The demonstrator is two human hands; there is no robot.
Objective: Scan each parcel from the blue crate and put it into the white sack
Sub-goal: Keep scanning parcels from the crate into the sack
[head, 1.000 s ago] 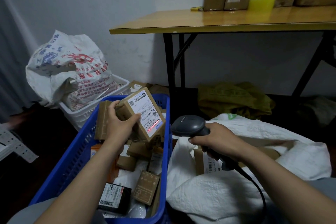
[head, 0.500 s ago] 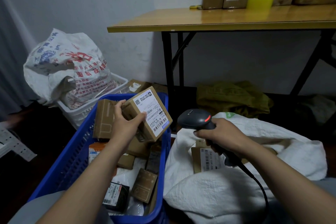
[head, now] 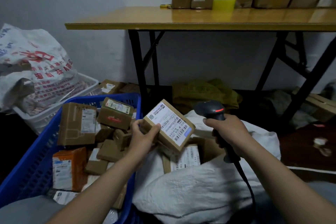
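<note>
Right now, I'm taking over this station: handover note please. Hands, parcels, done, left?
Left hand grips a small brown cardboard parcel with a white label, held over the mouth of the white woven sack, just past the right rim of the blue plastic crate.
Right hand grips the black handheld barcode scanner, red light lit.
Done: a red scan line was on this label a second ago; at least one labelled box lies in the sack.
Left: drop this parcel in, then scan and sack the many cardboard boxes in the crate.
</note>
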